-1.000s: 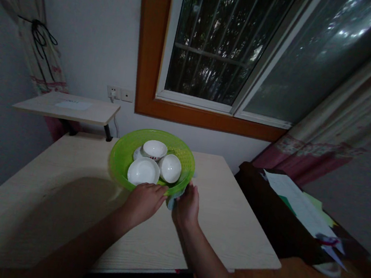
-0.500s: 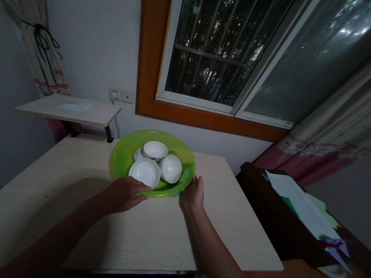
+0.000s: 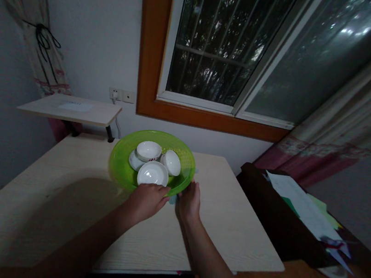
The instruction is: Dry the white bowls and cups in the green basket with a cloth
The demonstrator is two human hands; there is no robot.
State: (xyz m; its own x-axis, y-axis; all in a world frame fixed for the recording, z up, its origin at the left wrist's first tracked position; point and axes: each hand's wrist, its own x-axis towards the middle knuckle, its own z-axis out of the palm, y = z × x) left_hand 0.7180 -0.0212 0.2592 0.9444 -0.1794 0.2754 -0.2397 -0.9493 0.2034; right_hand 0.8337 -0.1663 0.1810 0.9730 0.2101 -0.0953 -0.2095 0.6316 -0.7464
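A round green plastic basin (image 3: pixel 118 166) is over the far part of the table, slightly tilted toward me. In it are several white dishes: a bowl (image 3: pixel 149 150) at the back, a bowl on its side (image 3: pixel 172 162) at the right, a shallow bowl (image 3: pixel 153 172) at the front and a saucer-like dish (image 3: pixel 135 161) partly under the back bowl. My left hand (image 3: pixel 148 202) is closed on the front rim, thumb outside. My right hand (image 3: pixel 190 201) grips the front right edge, its fingertips partly hidden by the rim. A bluish-grey patch (image 3: pixel 172 199) shows beneath the basin.
The pale wooden table (image 3: pixel 229 220) runs up to the wall under a barred window (image 3: pixel 217 41). A small raised shelf (image 3: pixel 71 110) with a paper on it stands at the back left. To the right, papers (image 3: pixel 296 202) lie on a dark brown piece of furniture (image 3: pixel 261 211).
The basin has turned counterclockwise, and the dishes have swung round with it: front bowl rightward, back bowl leftward. My left hand has moved right along with the rim; my right hand has barely shifted.
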